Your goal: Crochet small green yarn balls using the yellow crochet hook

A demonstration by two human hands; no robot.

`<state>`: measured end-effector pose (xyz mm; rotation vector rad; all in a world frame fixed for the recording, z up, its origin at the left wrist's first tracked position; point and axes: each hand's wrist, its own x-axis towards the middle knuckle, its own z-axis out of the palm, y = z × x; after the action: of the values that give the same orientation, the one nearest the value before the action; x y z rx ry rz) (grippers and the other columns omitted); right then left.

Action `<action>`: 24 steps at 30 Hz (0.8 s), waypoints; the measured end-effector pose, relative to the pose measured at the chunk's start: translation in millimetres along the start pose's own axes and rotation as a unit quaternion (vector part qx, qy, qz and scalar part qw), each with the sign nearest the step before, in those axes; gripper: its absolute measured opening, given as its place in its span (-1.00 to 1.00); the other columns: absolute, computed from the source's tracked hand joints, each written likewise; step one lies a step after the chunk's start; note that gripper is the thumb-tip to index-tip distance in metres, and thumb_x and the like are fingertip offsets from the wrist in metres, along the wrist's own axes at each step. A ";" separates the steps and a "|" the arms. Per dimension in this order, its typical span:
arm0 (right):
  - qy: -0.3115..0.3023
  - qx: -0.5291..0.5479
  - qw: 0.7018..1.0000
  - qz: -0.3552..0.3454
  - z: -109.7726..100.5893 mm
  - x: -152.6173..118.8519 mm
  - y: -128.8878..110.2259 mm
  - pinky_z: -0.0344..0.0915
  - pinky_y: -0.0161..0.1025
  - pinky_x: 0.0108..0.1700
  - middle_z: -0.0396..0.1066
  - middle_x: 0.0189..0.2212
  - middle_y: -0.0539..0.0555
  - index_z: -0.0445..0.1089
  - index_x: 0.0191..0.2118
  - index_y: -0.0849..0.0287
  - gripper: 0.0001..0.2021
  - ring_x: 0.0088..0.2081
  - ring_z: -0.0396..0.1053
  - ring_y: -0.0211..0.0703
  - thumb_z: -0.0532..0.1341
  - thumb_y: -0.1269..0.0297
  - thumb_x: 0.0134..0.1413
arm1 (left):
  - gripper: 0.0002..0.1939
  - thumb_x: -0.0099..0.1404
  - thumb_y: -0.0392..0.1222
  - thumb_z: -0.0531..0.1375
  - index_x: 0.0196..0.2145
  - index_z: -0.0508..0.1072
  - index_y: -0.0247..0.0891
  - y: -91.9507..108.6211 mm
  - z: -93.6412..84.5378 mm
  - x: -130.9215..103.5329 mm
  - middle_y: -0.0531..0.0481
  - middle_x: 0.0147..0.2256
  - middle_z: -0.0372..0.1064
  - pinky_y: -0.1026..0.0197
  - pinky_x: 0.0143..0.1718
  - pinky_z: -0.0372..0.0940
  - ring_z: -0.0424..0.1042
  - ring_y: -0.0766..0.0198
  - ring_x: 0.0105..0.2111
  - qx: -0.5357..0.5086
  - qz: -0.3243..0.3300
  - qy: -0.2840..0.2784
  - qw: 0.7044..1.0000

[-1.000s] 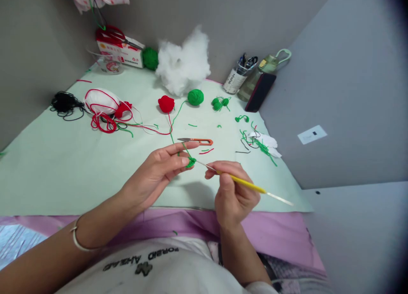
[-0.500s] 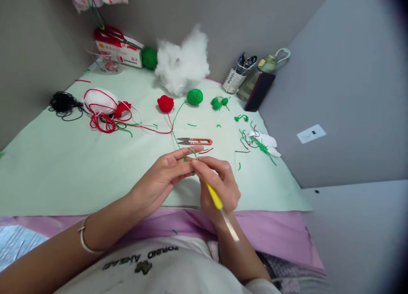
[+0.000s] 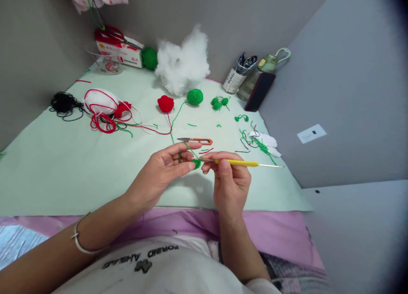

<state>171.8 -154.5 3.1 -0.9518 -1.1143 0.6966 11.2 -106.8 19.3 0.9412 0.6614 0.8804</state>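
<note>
My left hand [image 3: 165,166] pinches a small green crochet piece [image 3: 197,163] between thumb and fingers. Green yarn [image 3: 172,134] runs over its fingers from the green yarn ball [image 3: 194,97] further back. My right hand [image 3: 232,179] is closed around the yellow handle of a crochet hook [image 3: 242,162], which lies nearly level. The hook's thin metal tip meets the green piece; whether it passes through a loop is too small to tell. Just beyond my fingers lie thread snips [image 3: 200,141] with an orange handle.
A red yarn ball [image 3: 165,103], white stuffing [image 3: 182,62] and black yarn [image 3: 63,103] sit on the pale green mat [image 3: 79,170]. Small green pieces [image 3: 219,102] and yarn scraps [image 3: 263,146] lie on the right. A phone [image 3: 260,92] leans against a bottle [image 3: 269,62].
The crochet hook has swung from pointing down toward my body to nearly level, its rear end now to the right. My right hand has turned with it, and the green piece shows more.
</note>
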 end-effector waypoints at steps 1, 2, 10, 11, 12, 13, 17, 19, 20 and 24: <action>-0.005 0.010 1.000 0.006 -1.0 0.3 -0.3 0.51 -0.20 -0.29 0.63 -0.25 0.06 0.54 -0.16 0.08 -0.84 -0.37 0.53 -0.23 0.20 0.23 0.42 | -0.71 0.24 -0.22 0.45 -0.06 0.71 -0.02 0.5 -0.6 -0.1 0.06 -0.28 0.43 0.27 -0.09 0.34 0.34 0.30 -0.22 0.007 0.002 0.005 1.000; -0.011 0.017 1.000 0.007 -1.6 0.6 -0.8 0.52 -0.20 -0.29 0.64 -0.25 0.06 0.53 -0.16 0.09 -0.83 -0.38 0.53 -0.23 0.19 0.23 0.43 | -0.72 0.25 -0.21 0.44 -0.07 0.71 -0.02 0.9 -1.3 -0.3 0.05 -0.28 0.42 0.27 -0.09 0.33 0.33 0.30 -0.22 0.014 0.005 0.008 1.000; -0.047 -0.173 0.966 -0.184 -1.0 -4.1 -8.1 0.57 -0.13 -0.22 0.63 -0.21 0.08 0.51 -0.04 0.07 -0.79 -0.24 0.60 -0.14 0.14 0.43 0.42 | -0.68 0.30 -0.23 0.40 0.00 0.68 0.00 1.3 -0.9 -3.1 0.11 -0.30 0.39 0.30 -0.10 0.32 0.37 0.36 -0.26 0.079 0.029 0.035 0.996; -0.056 -0.202 0.954 -0.216 -0.9 -4.7 -9.0 0.58 -0.11 -0.22 0.63 -0.21 0.10 0.50 -0.02 0.07 -0.77 -0.20 0.62 -0.11 0.13 0.45 0.41 | -0.67 0.29 -0.24 0.40 0.00 0.68 -0.02 1.8 0.2 -3.5 0.11 -0.31 0.39 0.30 -0.11 0.32 0.37 0.36 -0.26 0.086 0.032 0.046 0.995; -0.061 -0.225 0.942 -0.241 -1.0 -5.2 -9.4 0.59 -0.10 -0.22 0.63 -0.22 0.11 0.49 -0.02 0.08 -0.77 -0.19 0.62 -0.09 0.13 0.46 0.40 | -0.67 0.28 -0.25 0.40 0.00 0.68 -0.05 2.5 1.4 -4.1 0.11 -0.32 0.39 0.30 -0.12 0.33 0.38 0.35 -0.26 0.092 0.034 0.057 0.993; -0.062 -0.244 0.932 -0.261 -1.1 -5.9 -9.3 0.59 -0.10 -0.23 0.63 -0.24 0.11 0.48 -0.01 0.08 -0.77 -0.19 0.63 -0.08 0.12 0.47 0.40 | -0.68 0.26 -0.27 0.40 -0.02 0.68 -0.08 3.1 2.9 -4.8 0.10 -0.33 0.39 0.29 -0.13 0.33 0.39 0.35 -0.26 0.097 0.037 0.068 0.992; -0.067 -0.341 0.885 -0.308 -1.5 -11.4 -1.2 0.60 -0.19 -0.19 0.62 -0.19 0.12 0.48 0.05 0.09 -0.74 -0.15 0.63 -0.12 0.15 0.49 0.38 | -0.65 0.20 -0.33 0.42 -0.04 0.67 -0.13 4.1 7.7 -7.7 0.12 -0.36 0.41 0.30 -0.16 0.33 0.39 0.36 -0.30 0.088 0.043 0.083 0.992; -0.060 -0.397 0.854 -0.332 -1.2 -15.1 5.6 0.59 -0.24 -0.12 0.60 -0.12 0.12 0.50 0.09 0.07 -0.68 -0.09 0.61 -0.14 0.21 0.53 0.33 | -0.61 0.20 -0.32 0.43 -0.01 0.66 -0.11 3.1 8.1 -7.7 0.13 -0.38 0.42 0.31 -0.17 0.32 0.39 0.37 -0.32 0.049 0.026 0.070 0.996; -0.050 -0.412 0.843 -0.341 -0.9 -16.5 8.4 0.58 -0.25 -0.10 0.59 -0.09 0.11 0.51 0.09 0.06 -0.65 -0.07 0.60 -0.15 0.23 0.55 0.31 | -0.61 0.21 -0.29 0.43 0.01 0.66 -0.11 2.5 7.6 -7.1 0.13 -0.38 0.43 0.30 -0.17 0.33 0.40 0.37 -0.32 0.018 0.004 0.054 0.998; -0.019 -0.315 0.905 -0.284 1.6 -15.1 8.9 0.57 -0.18 -0.14 0.59 -0.13 0.09 0.55 0.07 0.03 -0.68 -0.14 0.59 -0.13 0.22 0.51 0.32 | -0.65 0.23 -0.18 0.44 -0.01 0.67 -0.20 1.7 2.8 -1.8 0.04 -0.33 0.51 0.22 -0.09 0.38 0.45 0.31 -0.28 -0.101 -0.103 -0.002 0.989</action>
<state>165.6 -163.0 -11.0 -1.0677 -1.6035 -0.1471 12.0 -108.9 22.2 0.6791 0.6408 0.7449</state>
